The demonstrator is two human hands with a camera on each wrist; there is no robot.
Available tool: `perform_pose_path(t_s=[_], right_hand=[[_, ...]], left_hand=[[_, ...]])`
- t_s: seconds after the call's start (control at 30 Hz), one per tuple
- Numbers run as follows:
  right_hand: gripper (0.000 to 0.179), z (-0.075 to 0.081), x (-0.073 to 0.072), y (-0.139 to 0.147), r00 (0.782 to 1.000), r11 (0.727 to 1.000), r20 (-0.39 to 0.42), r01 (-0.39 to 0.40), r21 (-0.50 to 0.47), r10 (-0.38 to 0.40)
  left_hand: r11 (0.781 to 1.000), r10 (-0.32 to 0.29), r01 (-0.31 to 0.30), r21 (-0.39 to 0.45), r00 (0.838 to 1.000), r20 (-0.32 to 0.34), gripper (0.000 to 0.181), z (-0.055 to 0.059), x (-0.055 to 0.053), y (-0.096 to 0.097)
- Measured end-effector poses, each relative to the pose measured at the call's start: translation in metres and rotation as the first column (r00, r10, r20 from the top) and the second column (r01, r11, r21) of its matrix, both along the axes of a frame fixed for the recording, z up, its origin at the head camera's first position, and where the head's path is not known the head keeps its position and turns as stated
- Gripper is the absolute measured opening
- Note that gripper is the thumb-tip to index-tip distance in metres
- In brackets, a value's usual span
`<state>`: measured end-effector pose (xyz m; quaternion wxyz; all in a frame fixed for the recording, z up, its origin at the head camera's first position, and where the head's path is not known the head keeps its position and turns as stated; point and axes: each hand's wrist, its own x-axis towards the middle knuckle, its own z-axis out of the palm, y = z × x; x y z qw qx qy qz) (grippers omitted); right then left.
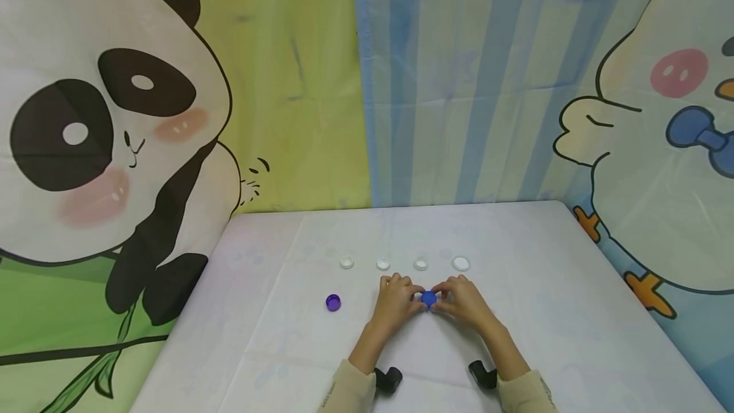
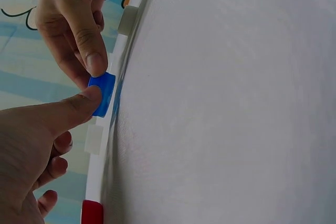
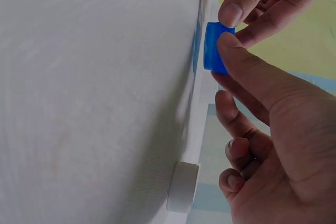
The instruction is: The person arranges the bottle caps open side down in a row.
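A small blue bottle cap (image 1: 429,299) is held between both hands, low over the white table. My left hand (image 1: 395,299) pinches its left side between thumb and fingertips, and my right hand (image 1: 462,301) pinches the right side the same way. In the left wrist view the blue cap (image 2: 104,94) shows as a short cylinder with a thumb on its side. The right wrist view shows ridges round the blue cap (image 3: 216,48); the other fingers of my right hand (image 3: 273,108) are loosely bent below it.
Behind the hands several white round caps (image 1: 460,264) lie in a row across the table (image 1: 275,336). A purple cap (image 1: 333,302), hollow side up, sits to the left. A red piece (image 2: 92,212) shows at the left wrist view's bottom edge. Printed cloth (image 1: 298,81) hangs behind.
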<state>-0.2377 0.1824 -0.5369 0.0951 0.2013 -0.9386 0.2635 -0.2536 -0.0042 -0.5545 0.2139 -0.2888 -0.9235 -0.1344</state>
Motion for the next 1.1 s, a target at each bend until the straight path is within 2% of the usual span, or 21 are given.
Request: perform_pose_path(t_s=[0.33,0.5,0.6,0.77,0.93,1.1], right_hand=[[0.026,-0.005,-0.003,-0.001,1.0,0.999,0.009,0.011,0.04,-0.012],[0.04,-0.004,-0.001,0.0,1.0,0.997,0.005,0.018,0.073,-0.018],[0.049,-0.001,0.001,0.0,1.0,0.997,-0.005,0.03,0.073,-0.029],[0.049,0.005,0.006,-0.006,1.0,1.0,-0.016,0.009,-0.015,-0.009],[0.045,0.009,0.007,-0.016,1.0,0.998,0.01,0.0,-0.062,0.001],[0.038,0.007,0.006,-0.03,0.999,0.998,-0.027,-0.028,-0.059,0.026]], left_hand=[[0.998,0.025,-0.023,-0.05,0.999,0.028,0.029,0.0,0.001,0.003],[0.996,0.041,-0.039,-0.079,0.999,0.015,0.036,0.0,0.003,-0.002],[0.998,0.043,-0.042,-0.053,0.999,0.01,0.043,0.004,0.007,-0.011],[0.998,0.052,-0.054,0.034,0.998,0.045,0.052,0.018,0.015,-0.034],[0.99,0.129,-0.133,0.04,0.987,0.096,0.049,0.033,0.018,-0.052],[0.981,0.191,-0.195,0.022,0.973,0.13,0.042,0.034,0.017,-0.066]])
